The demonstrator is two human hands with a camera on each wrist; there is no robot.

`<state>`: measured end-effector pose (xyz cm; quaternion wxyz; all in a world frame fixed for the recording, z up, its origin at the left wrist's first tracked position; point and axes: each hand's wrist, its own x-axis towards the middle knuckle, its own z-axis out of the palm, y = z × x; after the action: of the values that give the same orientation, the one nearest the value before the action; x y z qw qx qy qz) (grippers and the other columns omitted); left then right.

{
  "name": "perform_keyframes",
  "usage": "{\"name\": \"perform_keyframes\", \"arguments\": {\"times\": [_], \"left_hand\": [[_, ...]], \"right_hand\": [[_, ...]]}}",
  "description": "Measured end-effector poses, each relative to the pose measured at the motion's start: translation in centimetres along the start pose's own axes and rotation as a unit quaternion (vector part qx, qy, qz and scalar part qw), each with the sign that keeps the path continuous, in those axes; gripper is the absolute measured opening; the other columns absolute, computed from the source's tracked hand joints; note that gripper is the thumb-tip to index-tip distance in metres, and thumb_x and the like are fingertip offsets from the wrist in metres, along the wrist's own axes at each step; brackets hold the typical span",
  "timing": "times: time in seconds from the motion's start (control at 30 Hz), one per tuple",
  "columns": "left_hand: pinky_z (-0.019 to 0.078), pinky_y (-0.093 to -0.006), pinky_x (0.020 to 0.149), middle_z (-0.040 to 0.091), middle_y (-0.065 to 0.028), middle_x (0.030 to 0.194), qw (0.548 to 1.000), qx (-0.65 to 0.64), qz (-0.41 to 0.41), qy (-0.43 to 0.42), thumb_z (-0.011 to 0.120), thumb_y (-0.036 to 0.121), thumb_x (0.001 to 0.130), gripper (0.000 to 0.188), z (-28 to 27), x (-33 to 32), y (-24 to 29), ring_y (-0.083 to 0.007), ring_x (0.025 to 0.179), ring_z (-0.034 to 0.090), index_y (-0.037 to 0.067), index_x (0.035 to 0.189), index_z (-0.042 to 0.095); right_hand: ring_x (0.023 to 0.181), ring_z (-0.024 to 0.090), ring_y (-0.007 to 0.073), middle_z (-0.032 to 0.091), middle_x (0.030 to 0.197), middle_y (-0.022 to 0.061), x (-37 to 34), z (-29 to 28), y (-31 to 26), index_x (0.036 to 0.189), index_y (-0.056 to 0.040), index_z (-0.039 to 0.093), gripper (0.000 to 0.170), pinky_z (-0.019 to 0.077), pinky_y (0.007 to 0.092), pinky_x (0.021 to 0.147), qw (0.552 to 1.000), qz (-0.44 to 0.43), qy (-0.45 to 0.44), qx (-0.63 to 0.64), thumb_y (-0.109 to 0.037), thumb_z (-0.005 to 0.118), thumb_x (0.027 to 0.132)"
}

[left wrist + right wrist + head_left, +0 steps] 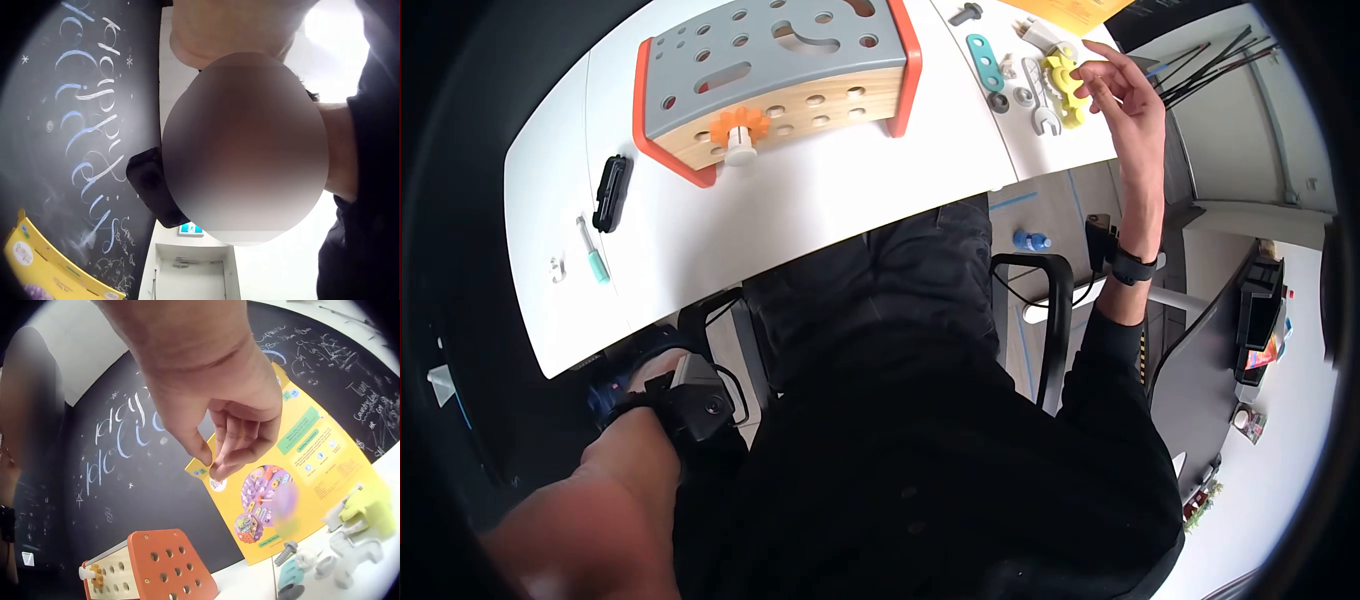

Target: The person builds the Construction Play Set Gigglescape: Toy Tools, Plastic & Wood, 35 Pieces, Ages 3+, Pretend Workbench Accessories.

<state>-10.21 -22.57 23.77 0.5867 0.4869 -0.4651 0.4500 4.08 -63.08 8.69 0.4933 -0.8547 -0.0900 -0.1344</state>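
Note:
My right hand (1135, 110) hovers at the table's right side with its fingers loosely bent and nothing visible between them. Its fingertips overlap yellow toy gear pieces (1062, 88) in the head view. Beside these lie a grey toy wrench (1045, 118), a teal strip with holes (984, 62) and small grey and white parts. In the right wrist view, thumb and fingertips come close together before a yellow printed box (312, 469). My left hand (580, 530) is raised close to the head camera, blurred, its fingers hidden. The left wrist view shows part of it (237, 28) beside a blurred head.
A grey, wood and red toy workbench (820, 60) stands mid-table, an orange gear (750, 122) and white bolt on its front. At the left lie a black case (611, 194), a teal-handled screwdriver (592, 250) and a small white part. A grey bolt (966, 13) lies at the back.

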Motion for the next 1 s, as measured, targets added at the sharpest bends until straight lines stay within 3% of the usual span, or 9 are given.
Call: {"name": "perform_keyframes", "arguments": {"times": [0.17,0.27,0.33,0.37,0.47,0.5,0.57,0.73,1.0], "left_hand": [[0.0391,-0.0356,0.072,0.050,-0.0041,0.087,0.991,-0.075,-0.104,-0.047,0.075,0.028,0.082,0.020,-0.5,0.4,0.5,-0.0242,0.101,0.041,0.009,0.088,0.071],[0.0349,-0.0398,0.085,0.050,-0.0063,0.094,0.989,0.009,0.124,0.074,0.072,0.047,0.084,0.040,-1.4,-1.0,-0.4,-0.0248,0.102,0.039,0.009,0.093,0.072],[0.0442,-0.0338,0.082,0.063,0.0032,0.067,0.965,0.053,0.152,0.210,0.037,0.048,0.102,0.041,-7.7,-1.7,1.6,-0.0091,0.069,0.059,0.025,0.080,0.062],[0.0459,-0.0362,0.079,0.063,0.0009,0.066,0.939,0.247,0.141,0.196,0.041,0.047,0.101,0.042,-6.3,-2.1,-0.4,-0.0098,0.069,0.059,0.022,0.076,0.063],[0.0401,-0.0429,0.101,0.063,-0.0101,0.105,0.968,-0.140,-0.199,0.056,0.042,0.047,0.097,0.043,-10.9,-3.7,-5.1,-0.0204,0.092,0.061,0.008,0.105,0.060],[0.0479,-0.0366,0.088,0.064,-0.0140,0.106,0.954,0.230,-0.129,0.143,0.049,0.028,0.098,0.034,-6.6,-4.6,-9.3,-0.0226,0.097,0.062,-0.003,0.105,0.061],[0.0489,-0.0269,0.080,0.068,-0.0097,0.108,0.906,0.379,-0.184,-0.035,0.057,-0.005,0.091,0.014,-3.4,-3.9,-12.6,-0.0209,0.102,0.063,0.001,0.099,0.068],[0.0415,-0.0356,0.104,0.062,-0.0114,0.125,0.826,0.375,-0.362,-0.217,0.070,0.018,0.090,0.034,-5.9,-8.7,-19.1,-0.0253,0.122,0.055,0.000,0.119,0.065],[0.0374,-0.0447,0.111,0.065,-0.0138,0.125,0.729,0.512,-0.328,-0.315,0.060,0.039,0.093,0.045,-5.9,-11.0,-20.9,-0.0298,0.127,0.053,0.005,0.122,0.067]], "right_hand": [[0.080,0.065,0.0065,0.073,0.094,0.0022,0.3,0.6,0.7,0.123,-0.0071,0.064,0.029,0.0481,0.0201,0.069,0.999,0.014,-0.028,0.010,-0.006,0.061,0.094],[0.081,0.065,0.0068,0.072,0.094,0.0023,0.6,1.0,1.3,0.122,-0.0073,0.065,0.028,0.0497,0.0206,0.070,0.999,0.012,-0.030,0.015,-0.005,0.060,0.095],[0.082,0.066,0.0082,0.072,0.095,0.0031,0.9,1.1,1.8,0.120,-0.0066,0.067,0.027,0.0524,0.0230,0.072,0.999,0.019,-0.045,-0.011,-0.005,0.060,0.094],[0.082,0.066,0.0082,0.072,0.095,0.0031,1.1,1.4,2.2,0.120,-0.0066,0.067,0.027,0.0524,0.0230,0.072,0.999,0.014,-0.042,-0.009,-0.005,0.060,0.094],[0.083,0.066,0.0111,0.072,0.095,0.0044,1.5,2.2,3.5,0.115,-0.0059,0.069,0.023,0.0558,0.0279,0.075,0.995,0.003,-0.055,-0.081,-0.007,0.063,0.093],[0.084,0.067,0.0126,0.071,0.096,0.0048,1.6,2.6,3.8,0.112,-0.0063,0.070,0.021,0.0555,0.0273,0.073,0.989,-0.029,-0.060,-0.130,-0.007,0.064,0.092],[0.086,0.067,0.0156,0.070,0.098,0.0071,1.9,3.4,3.7,0.110,-0.0051,0.070,0.020,0.0553,0.0271,0.071,0.983,-0.052,-0.075,-0.157,-0.007,0.064,0.091],[0.111,0.060,0.0299,0.064,0.116,0.0129,4.3,4.9,4.1,0.112,-0.0040,0.066,0.031,0.0489,0.0385,0.095,0.964,-0.109,-0.151,-0.192,-0.006,0.071,0.082],[0.127,0.049,0.0345,0.054,0.134,0.0138,11.1,7.1,7.1,0.119,-0.0063,0.063,0.043,0.0435,0.0414,0.105,0.935,-0.183,-0.207,-0.223,-0.005,0.074,0.077]]}}
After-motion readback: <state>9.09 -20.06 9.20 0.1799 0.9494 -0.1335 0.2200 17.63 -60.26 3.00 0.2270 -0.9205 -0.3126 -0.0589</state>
